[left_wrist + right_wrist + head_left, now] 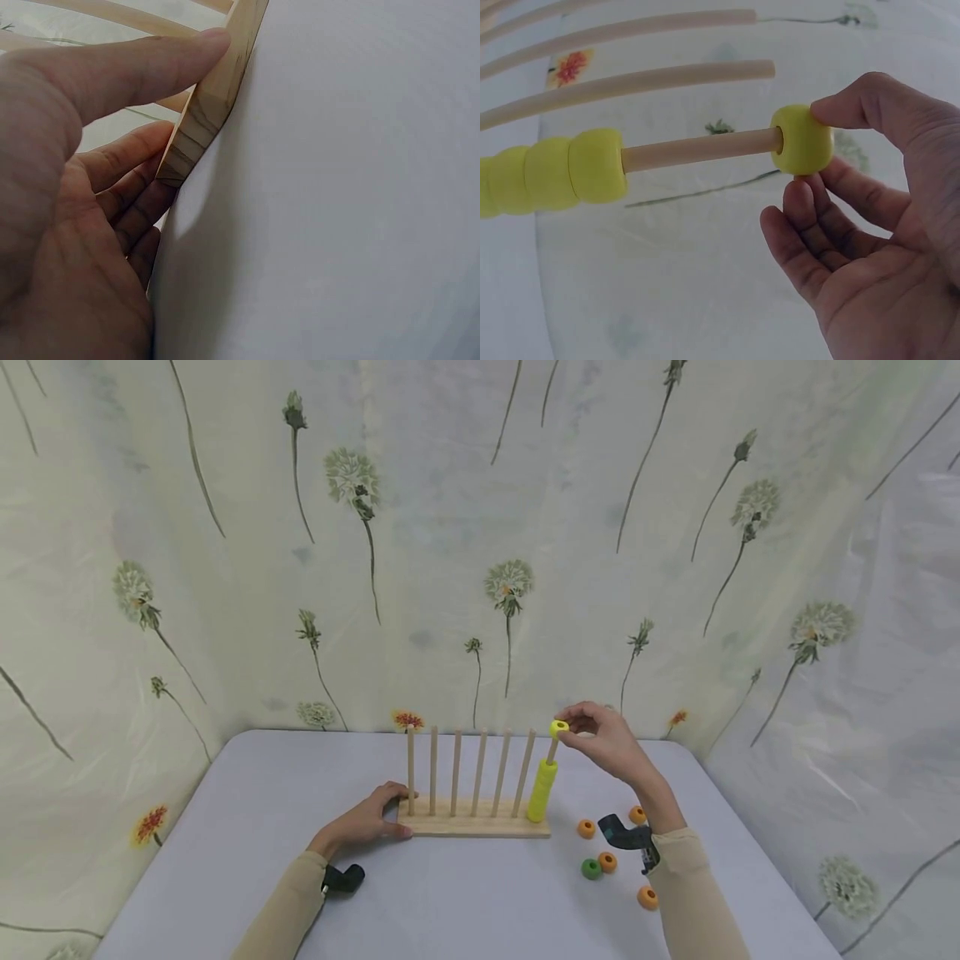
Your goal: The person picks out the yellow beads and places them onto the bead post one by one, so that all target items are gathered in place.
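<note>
A wooden rack [474, 829] with a row of upright pegs stands on the table. My left hand [369, 817] grips its left end, thumb on the front edge and fingers behind, as the left wrist view shows at the board's end [196, 135]. Several yellow beads [598, 165] are stacked on the rightmost peg [697, 148]. Over that peg's top, my right hand [606, 745] pinches another yellow bead [804, 139] between thumb and fingers. The peg's tip enters the bead's hole. The other pegs carry no beads.
Right of the rack lie several orange beads [586, 828] and a green bead [592, 868], below the right forearm. The white table [480, 910] ends at a flower-printed curtain [435, 568] behind. A black wrist camera [624, 833] sits over the beads.
</note>
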{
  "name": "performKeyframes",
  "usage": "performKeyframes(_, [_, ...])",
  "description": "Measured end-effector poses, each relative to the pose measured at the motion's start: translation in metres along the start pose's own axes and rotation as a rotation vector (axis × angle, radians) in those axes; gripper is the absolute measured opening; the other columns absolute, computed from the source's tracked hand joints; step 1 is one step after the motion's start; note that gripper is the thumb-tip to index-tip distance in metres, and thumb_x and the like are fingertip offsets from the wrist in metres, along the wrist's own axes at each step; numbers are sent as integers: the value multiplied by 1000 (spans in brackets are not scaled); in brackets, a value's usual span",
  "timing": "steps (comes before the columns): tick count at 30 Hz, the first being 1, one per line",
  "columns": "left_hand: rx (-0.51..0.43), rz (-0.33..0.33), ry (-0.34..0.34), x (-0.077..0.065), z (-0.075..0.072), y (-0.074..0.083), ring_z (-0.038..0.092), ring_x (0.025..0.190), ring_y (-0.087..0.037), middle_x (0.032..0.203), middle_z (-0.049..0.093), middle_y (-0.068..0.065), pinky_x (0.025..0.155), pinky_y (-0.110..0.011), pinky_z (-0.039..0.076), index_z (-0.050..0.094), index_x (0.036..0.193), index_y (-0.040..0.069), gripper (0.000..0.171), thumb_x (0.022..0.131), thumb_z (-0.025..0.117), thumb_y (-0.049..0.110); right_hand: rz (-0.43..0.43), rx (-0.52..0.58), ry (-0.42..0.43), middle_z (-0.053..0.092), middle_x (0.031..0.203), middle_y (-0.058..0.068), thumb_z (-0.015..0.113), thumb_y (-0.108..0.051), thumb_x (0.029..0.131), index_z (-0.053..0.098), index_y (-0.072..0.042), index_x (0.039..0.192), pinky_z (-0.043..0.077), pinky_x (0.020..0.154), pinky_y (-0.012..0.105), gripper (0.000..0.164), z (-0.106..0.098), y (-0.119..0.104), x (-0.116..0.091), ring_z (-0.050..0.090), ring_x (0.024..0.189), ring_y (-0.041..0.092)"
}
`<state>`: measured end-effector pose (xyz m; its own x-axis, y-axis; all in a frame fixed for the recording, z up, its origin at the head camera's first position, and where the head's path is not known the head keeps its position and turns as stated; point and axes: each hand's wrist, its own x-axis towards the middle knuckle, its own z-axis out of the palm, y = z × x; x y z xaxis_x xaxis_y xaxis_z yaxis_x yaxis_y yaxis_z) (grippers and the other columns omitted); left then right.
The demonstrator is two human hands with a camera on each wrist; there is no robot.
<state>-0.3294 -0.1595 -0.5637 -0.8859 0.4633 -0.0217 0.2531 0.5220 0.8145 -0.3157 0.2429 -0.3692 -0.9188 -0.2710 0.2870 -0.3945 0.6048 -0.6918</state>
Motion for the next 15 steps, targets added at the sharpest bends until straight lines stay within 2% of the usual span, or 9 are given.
performKeyframes(15, [8,-2,-5,1,1,1,29,141,-32,143,42,-7,115,-56,22,51,132,15,67,76,81,38,-8,-32,-8,63,113,9,70,-26,89,61,-10,114,53,82,27,30,3,4,-3,61,95,19])
